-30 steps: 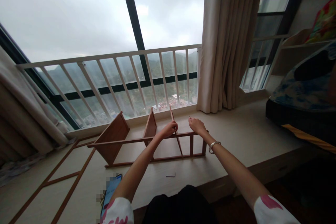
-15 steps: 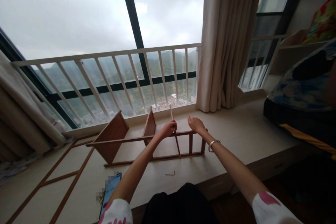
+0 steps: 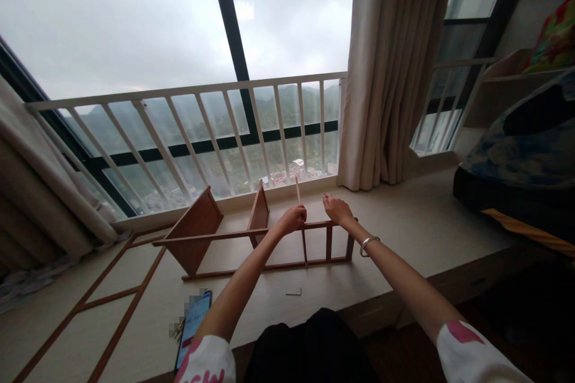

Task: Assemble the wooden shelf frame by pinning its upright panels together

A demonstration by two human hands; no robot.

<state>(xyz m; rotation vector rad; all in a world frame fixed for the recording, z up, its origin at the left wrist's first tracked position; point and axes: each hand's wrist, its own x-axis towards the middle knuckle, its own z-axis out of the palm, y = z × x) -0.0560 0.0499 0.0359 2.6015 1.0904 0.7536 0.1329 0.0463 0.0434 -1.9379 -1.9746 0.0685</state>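
Observation:
A brown wooden rack [image 3: 238,234] lies on its side on the pale ledge, with its shelf boards standing on edge. My left hand [image 3: 291,219] is closed around a shelf board [image 3: 299,192], seen nearly edge-on, where it meets the rack's upper rail. Just to the right, my right hand [image 3: 338,210] hovers behind that rail with its fingers pinched. A tiny dark tip shows at those fingertips, too small to name. Further left stand a middle shelf board [image 3: 259,208] and a larger end board [image 3: 193,230]. An L-shaped hex key [image 3: 294,293] rests in front of the rack.
A second wooden side frame [image 3: 110,298] lies flat at the left. Beside my left forearm is a phone [image 3: 194,326], next to a blurred patch. White railings [image 3: 197,96] and a curtain [image 3: 381,72] border the ledge. Patterned fabric [image 3: 525,143] is piled at the right.
The view shifts slightly. The shelf board under my left hand has turned a little and looks more upright. My right hand stays pinched at about the same place behind the rail.

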